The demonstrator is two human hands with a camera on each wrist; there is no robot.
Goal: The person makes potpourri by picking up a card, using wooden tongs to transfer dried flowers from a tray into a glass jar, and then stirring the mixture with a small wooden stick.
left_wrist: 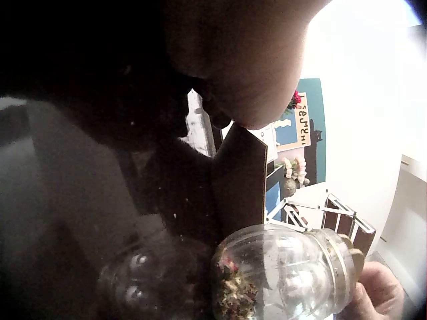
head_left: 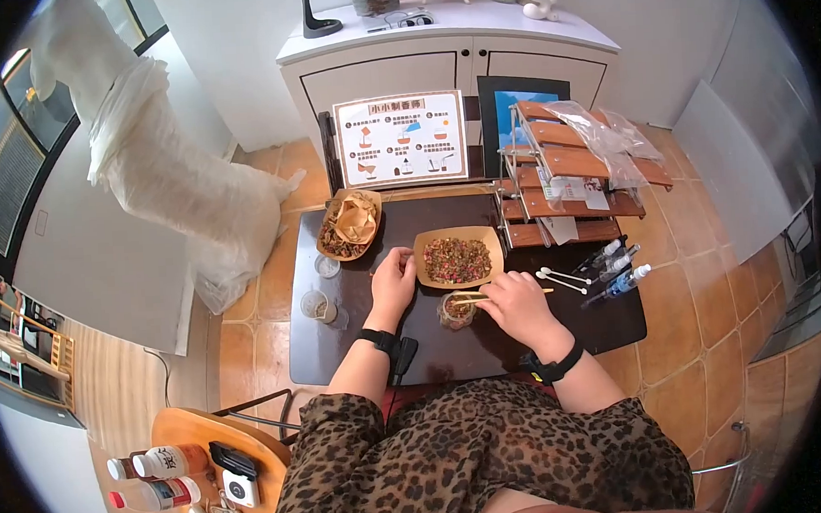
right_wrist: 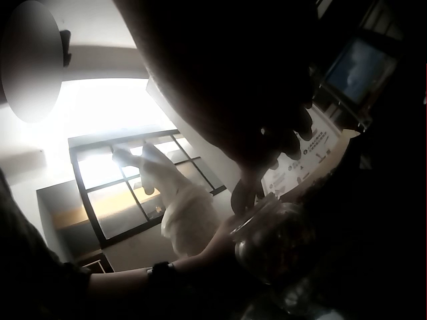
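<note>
Head view. One small clear jar with a round mouth [head_left: 457,317], upright on the near side of a dark, glossy surface [head_left: 609,320]; a dried, brownish mix inside. Right hand [head_left: 517,308]: fingers curled, pinching a slim, pale yellow, two-pronged utensil [head_left: 471,301], its tips at the jar's mouth. Far of the jar, one brown paper tray [head_left: 494,243] of red, green and brown dried bits. Left hand [head_left: 393,276]: at the tray's left edge; whether its fingers grip the rim, cannot tell. Far left, a second brown paper tray [head_left: 373,223] with brown pieces and crumpled paper; left, a clear plastic cup [head_left: 318,306].

Left wrist view. Jar transparent, with a rounded, bulging body and ringed neck; dried contents gathered at the base, brown and yellowish with a pink-red piece; reflection on the surface. Right fingers beside the neck, the pale utensil at the rim. Left hand mostly in shadow.

Right wrist view. Dim. Right hand in silhouette, fingers lowered to the jar's mouth; jar contents dark, detail lost.
</note>
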